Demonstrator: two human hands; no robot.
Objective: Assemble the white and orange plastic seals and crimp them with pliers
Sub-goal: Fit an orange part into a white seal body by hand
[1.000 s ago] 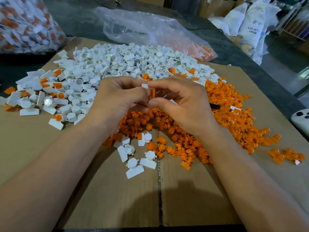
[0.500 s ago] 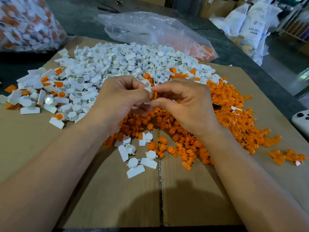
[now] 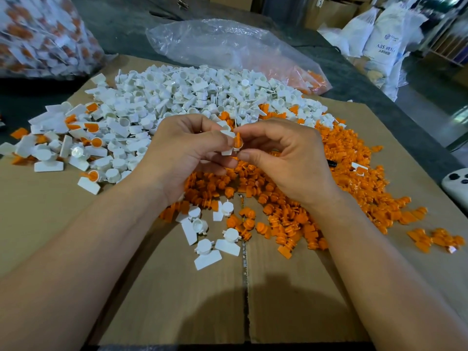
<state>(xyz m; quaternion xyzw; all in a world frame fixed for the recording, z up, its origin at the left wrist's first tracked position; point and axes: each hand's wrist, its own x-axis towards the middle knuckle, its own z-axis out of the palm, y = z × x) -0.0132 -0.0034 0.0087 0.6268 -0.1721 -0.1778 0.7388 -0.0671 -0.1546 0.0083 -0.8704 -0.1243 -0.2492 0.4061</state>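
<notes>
Below the wrists, nearest to the person, a brown cardboard sheet (image 3: 177, 300) is serving as the work surface, and a few loose white pieces (image 3: 210, 252) are lying on it just under the hands. A little farther, the left hand (image 3: 182, 153) is pinching a white seal body (image 3: 228, 135) with curled fingers, and the right hand (image 3: 286, 158) is pinching an orange insert (image 3: 237, 141) and holding it against the white part. The two parts are touching between the fingertips, but I cannot tell if the insert is fully seated. The work seems to be only starting: only a few joined seals (image 3: 95, 142) are showing left of the left hand, while a great many single parts are waiting. No pliers are plainly showing, so I am judging the crimping as not yet done. A small black object (image 3: 331, 163) is sticking out just right of the right hand, and I cannot tell what it is. Directly under and right of the hands the orange pile (image 3: 342, 168) is spreading, so a dropped part could easily be lost there. Beyond the hands the white pile (image 3: 190, 95) is lying, with a clear plastic bag (image 3: 228, 44) behind it. Far beyond the left hand a full bag (image 3: 38, 34) of white and orange pieces is standing, and white sacks (image 3: 379, 41) are standing far to the right.
</notes>
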